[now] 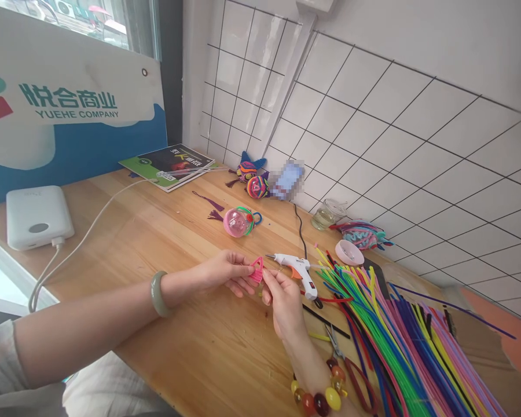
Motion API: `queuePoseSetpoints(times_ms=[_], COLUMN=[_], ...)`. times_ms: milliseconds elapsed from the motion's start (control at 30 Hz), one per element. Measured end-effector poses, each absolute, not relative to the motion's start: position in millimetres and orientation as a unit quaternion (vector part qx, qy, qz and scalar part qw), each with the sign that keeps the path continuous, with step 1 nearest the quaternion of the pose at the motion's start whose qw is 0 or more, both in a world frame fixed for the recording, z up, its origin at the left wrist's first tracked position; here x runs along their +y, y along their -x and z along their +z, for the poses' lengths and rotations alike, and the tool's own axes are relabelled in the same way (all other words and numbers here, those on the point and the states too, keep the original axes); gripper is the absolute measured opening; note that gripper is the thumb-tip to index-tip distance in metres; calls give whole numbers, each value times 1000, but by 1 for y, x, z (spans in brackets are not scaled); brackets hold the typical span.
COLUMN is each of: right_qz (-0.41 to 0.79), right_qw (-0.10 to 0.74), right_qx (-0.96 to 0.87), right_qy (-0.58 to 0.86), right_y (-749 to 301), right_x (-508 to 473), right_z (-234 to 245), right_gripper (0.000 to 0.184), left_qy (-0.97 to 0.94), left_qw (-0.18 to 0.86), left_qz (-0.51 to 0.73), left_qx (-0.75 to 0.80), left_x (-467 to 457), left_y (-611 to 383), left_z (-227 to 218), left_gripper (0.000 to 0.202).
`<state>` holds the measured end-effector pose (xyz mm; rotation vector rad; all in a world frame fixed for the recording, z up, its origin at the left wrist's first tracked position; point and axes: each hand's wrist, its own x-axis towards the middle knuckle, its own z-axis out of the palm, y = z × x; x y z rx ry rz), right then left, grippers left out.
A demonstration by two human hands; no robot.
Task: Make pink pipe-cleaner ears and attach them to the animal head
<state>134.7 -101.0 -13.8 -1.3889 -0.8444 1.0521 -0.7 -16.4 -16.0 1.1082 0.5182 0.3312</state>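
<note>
A small pink pipe-cleaner triangle is held just above the wooden surface, pinched from both sides. The left hand (the one with the green bangle) has its fingers closed narrowly on the triangle's left edge. The right hand grips the lower right corner between thumb and forefinger, its other fingers curled. The triangle's point faces up between the two sets of fingertips. A white hot glue gun lies just beyond the right hand, beside a spread of coloured pipe cleaners.
</note>
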Motion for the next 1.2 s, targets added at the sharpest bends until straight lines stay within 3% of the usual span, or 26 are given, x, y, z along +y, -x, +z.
queuePoseSetpoints(times_ms=[533,1200], right_qz=[420,411], right_qw=[548,549], right_qx=[-392,-416], right_qy=[608,597], right_y=[-136,-134], right_x=[-101,-104], right_z=[-19,-11], right_gripper=[27,37], left_qy=[-570,-496], left_qw=[773,758], left_qz=[162,294], left_qx=[225,307], left_x=[-21,-10], left_y=[-1,0], left_z=[-11,-9], left_gripper=[40,30])
